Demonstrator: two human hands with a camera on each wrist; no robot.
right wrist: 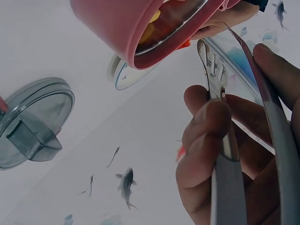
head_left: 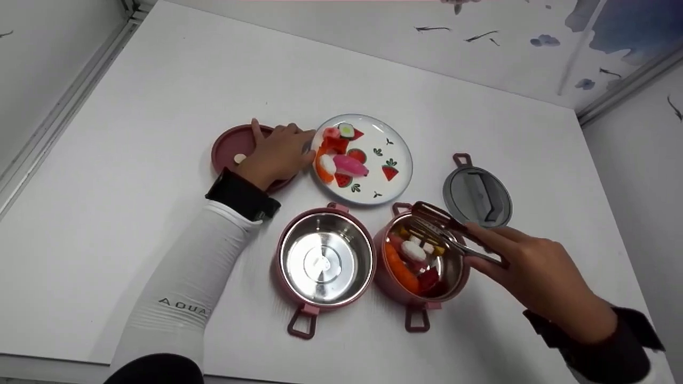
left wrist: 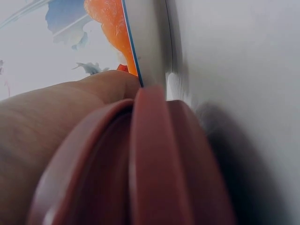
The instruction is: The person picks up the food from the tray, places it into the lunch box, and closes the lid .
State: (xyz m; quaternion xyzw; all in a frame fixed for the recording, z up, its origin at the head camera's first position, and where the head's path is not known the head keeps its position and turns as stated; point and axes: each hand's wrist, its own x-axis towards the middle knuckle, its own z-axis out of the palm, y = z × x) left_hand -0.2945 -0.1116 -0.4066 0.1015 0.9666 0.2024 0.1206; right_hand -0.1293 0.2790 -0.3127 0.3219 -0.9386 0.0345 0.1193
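My right hand [head_left: 549,277] holds metal serving tongs [head_left: 443,229], their two arms apart, over the right pink pot [head_left: 384,277]. Inside that pot lie toy foods: a long orange piece [head_left: 401,269], a white oval piece [head_left: 413,250], yellow bits and a dark red piece [head_left: 428,280]. My left hand [head_left: 280,152] lies over a dark red lid [head_left: 227,146], fingers spread, its thumb side at the plate's left rim. On the fruit-patterned plate [head_left: 387,189] are a pink piece [head_left: 350,165], an orange-and-white piece [head_left: 325,168] and a cucumber slice [head_left: 346,131]. The left palm is hidden.
A second pink pot [head_left: 325,266] with a bare steel inside stands touching or very near the right pot. Beyond the pots at right lies a grey see-through lid [head_left: 476,194] with a handle. White walls border the white table [head_left: 160,96].
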